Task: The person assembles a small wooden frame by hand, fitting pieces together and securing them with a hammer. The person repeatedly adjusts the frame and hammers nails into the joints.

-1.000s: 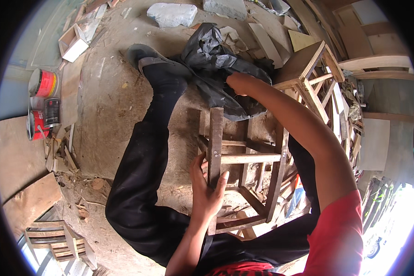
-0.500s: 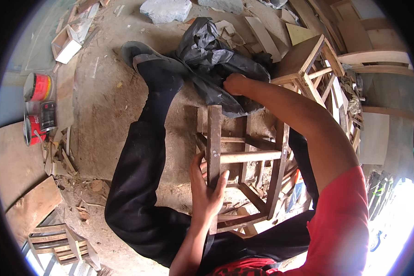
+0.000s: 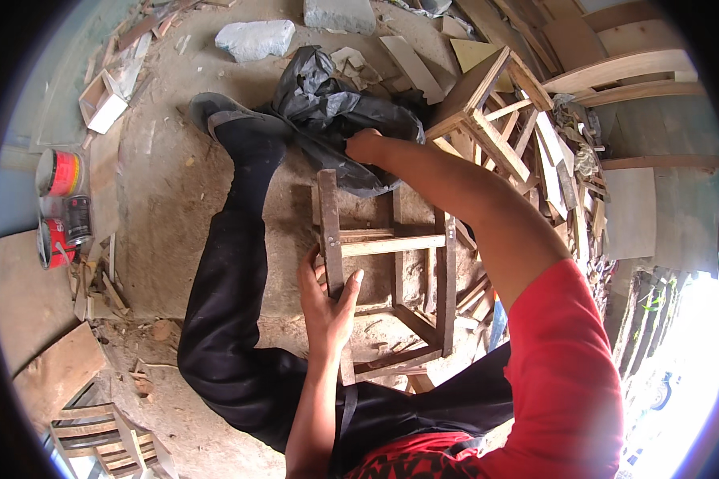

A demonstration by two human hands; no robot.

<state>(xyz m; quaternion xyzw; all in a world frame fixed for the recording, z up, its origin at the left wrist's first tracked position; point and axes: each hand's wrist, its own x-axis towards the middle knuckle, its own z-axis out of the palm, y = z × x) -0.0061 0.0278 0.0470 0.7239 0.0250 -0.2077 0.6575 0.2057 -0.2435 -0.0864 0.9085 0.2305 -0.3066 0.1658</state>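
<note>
A small wooden stool frame (image 3: pixel 393 243) lies between my legs, its bars mostly dark brown with one pale rail across. My left hand (image 3: pixel 327 311) is wrapped round the lower part of its left bar, thumb on the near side. Beyond the frame, a crumpled black plastic bag (image 3: pixel 321 100) rests on the ground. My right hand (image 3: pixel 364 146) is at the bag's opening, its fingers curled and partly hidden in the black folds. What those fingers hold cannot be made out.
A second wooden stool frame (image 3: pixel 487 120) stands just right of the bag, near my right forearm. Scrap wood (image 3: pixel 571 160) is heaped along the right. Paint cans (image 3: pixel 60 173) sit at the left, and pale stone blocks (image 3: pixel 256 40) lie at the far side.
The whole view has shifted, so most things appear further left. My left hand stays on the bar of the frame, and my right hand remains at the bag.
</note>
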